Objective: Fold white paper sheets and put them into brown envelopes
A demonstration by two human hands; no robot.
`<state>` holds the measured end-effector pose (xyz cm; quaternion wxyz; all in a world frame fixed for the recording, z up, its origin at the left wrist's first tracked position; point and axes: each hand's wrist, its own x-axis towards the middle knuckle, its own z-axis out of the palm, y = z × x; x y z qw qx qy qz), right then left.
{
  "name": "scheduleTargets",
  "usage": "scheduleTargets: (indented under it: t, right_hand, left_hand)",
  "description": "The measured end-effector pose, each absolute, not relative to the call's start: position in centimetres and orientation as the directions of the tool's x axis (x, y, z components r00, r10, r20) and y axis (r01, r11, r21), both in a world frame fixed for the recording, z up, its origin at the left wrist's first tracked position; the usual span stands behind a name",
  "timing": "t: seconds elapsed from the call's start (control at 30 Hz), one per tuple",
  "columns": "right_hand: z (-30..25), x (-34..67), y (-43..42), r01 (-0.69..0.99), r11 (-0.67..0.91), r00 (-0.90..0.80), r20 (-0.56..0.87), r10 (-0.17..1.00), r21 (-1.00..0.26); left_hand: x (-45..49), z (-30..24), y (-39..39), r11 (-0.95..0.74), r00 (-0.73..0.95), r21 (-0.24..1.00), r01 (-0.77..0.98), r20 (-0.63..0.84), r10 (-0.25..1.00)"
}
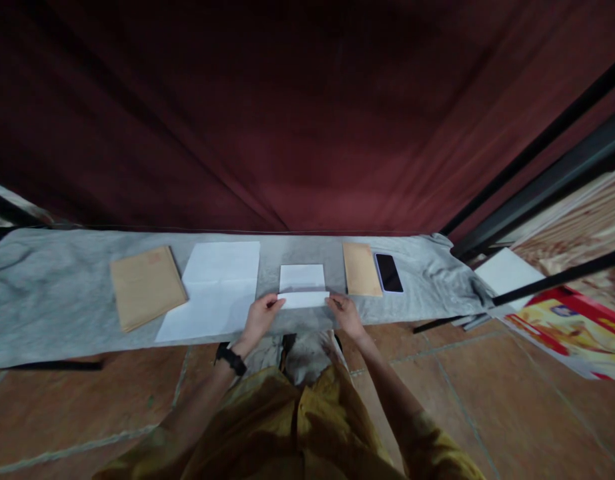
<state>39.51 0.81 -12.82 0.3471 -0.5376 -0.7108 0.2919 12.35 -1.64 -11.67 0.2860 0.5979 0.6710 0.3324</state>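
Between my hands is a white sheet of paper with its near part folded up into a narrow strip. My left hand pinches the strip's left end, and my right hand pinches its right end. The paper is over the grey cloth, close to the front edge. Left of it lie large white sheets with crease lines. A stack of brown envelopes overlaps their left side. On the right are a single brown envelope and, beside it, a smartphone with a dark screen.
A grey cloth covers the long, narrow table. Behind it hangs a dark red curtain. Black metal bars slant along the right. A red and yellow box and a white board are beyond the table's right end.
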Motion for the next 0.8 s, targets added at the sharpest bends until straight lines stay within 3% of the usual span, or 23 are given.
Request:
scheduleTargets:
  t: [0.2,0.43,0.63,0.8]
  right_hand:
    - [-12.8,37.6,2.1,0.737,0.219,-0.073,0.246,0.966,-0.64]
    - [-11.8,36.2,3.7,0.892,0.095,-0.044,0.125,0.991,-0.441]
    - [-10.8,35.2,5.0,0.963,-0.048,0.042,-0.028,0.999,-0.267]
    - [-10.3,34.9,5.4,0.967,-0.076,0.062,-0.066,0.996,-0.242]
  left_hand:
    - [13.3,-11.5,0.5,0.134,-0.229,0.76,0.636,0.02,0.973]
    - [15.0,-9.9,2.3,0.296,-0.299,0.468,0.833,-0.07,0.952]
    - [14.7,-9.6,4.0,0.348,-0.329,0.527,0.776,-0.134,0.935]
    - [13.7,-10.7,4.4,0.324,-0.298,0.621,0.714,-0.15,0.943]
